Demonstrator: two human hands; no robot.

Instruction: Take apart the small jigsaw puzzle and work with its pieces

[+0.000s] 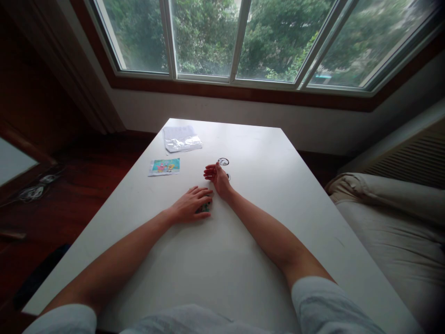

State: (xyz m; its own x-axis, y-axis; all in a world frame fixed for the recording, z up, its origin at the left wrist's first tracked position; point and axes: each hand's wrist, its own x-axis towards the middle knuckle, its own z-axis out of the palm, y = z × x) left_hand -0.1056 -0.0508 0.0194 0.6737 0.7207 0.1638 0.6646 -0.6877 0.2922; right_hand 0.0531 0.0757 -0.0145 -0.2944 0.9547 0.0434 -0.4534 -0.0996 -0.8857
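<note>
My left hand (192,204) lies palm down on the white table (222,260), fingers spread. Beneath its fingers shows a small, dark green patterned piece (204,208), mostly covered, so its kind is unclear. Farther forward, my right hand (219,180) rests on its edge with the palm toward the left and the fingers stretched out. No held object can be seen in it. Just beyond its thumb lies a round piece with a dark rim (223,161). Another small round piece (228,176) is partly hidden behind the right hand.
A colourful cartoon picture card (166,166) lies on the table's left side. Behind it is a clear plastic bag with white paper (182,138). Windows (208,41) stand past the far edge, and a beige padded seat (389,222) is at the right.
</note>
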